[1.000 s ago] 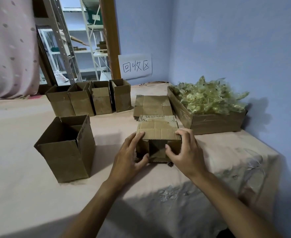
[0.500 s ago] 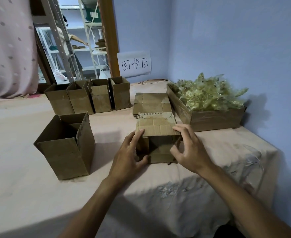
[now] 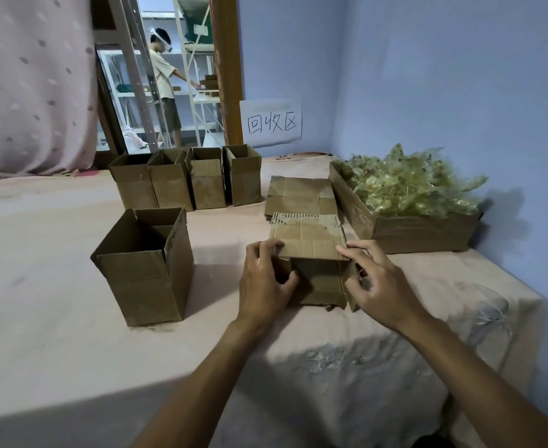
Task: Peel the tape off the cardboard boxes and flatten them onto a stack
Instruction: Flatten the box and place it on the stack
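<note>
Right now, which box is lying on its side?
The box between the left hand and right hand; its opening faces the person. The large box and back row stand upright.

Left hand and right hand hold cardboard box on its side; flattened stack just behind.

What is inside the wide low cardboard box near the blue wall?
A heap of crumpled yellowish tape fills the low box, rising above its rim. Its bottom is covered.
</note>
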